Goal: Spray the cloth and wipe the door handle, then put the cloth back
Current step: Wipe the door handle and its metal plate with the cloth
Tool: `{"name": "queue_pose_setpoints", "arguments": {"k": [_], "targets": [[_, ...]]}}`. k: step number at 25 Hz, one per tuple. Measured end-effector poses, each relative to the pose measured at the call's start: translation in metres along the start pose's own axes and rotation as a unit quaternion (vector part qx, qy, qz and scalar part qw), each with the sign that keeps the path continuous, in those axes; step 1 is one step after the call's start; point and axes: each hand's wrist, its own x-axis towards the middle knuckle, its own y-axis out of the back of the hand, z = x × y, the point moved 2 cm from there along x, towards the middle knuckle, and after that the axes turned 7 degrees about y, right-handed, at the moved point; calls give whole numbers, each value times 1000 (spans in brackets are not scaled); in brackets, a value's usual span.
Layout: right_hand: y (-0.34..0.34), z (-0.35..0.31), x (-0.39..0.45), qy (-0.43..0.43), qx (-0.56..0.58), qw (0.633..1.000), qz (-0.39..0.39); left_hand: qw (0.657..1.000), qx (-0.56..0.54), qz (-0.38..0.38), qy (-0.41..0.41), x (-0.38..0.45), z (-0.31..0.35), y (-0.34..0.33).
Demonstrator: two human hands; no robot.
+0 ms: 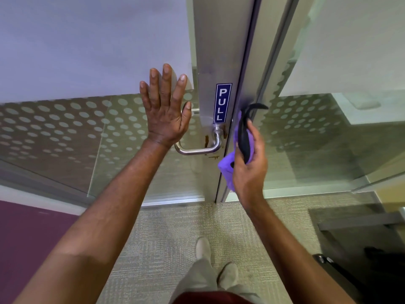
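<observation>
Door handle (pixel 198 148): steel lever below PULL sign (pixel 222 103). Left hand (pixel 165 114): fingers spread, flat on glass left of handle. Right hand (pixel 249 165): gripping purple cloth (pixel 226 170), right of handle.

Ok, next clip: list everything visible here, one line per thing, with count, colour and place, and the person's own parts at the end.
door handle: one, silver lever, on the door's metal stile, brown smears beside it.
PULL sign: one, blue with white letters, on the stile above the handle.
glass door: one, frosted with a dotted band, left of the stile.
cloth: one, purple, bunched in the right hand.
black object: one, held against the cloth; cannot identify it.
carpet: beige, underfoot.
left hand: open, flat on the glass.
right hand: closed on the cloth.
shoes: two, light, at the bottom of the view.
</observation>
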Motion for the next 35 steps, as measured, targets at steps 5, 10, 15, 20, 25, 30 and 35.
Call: {"name": "queue_pose_setpoints", "arguments": {"k": [5, 10, 15, 20, 25, 30, 35], "targets": [[-37, 32, 23, 35, -200, 975, -95, 1000, -3, -3, -5, 0, -3, -1], [-51, 63, 4, -13, -199, 977, -79, 999, -4, 18, -38, -3, -10, -6], [-60, 81, -1, -67, -157, 985, -12, 999, -15, 28, -36, -5, -10, -10], [-65, 103, -15, -170, -130, 977, 15, 997, -15, 54, -51, -6, -9, -11], [-51, 100, -9, -212, -75, 974, 16, 997, -15, 60, -51, -7, -9, -13], [-57, 85, -1, -230, 16, 970, 84, 998, -18, 51, -46, -6, -9, -12], [-61, 69, 2, -150, -31, 986, 71, 998, -18, 52, -42, -6, -10, -12]]}}
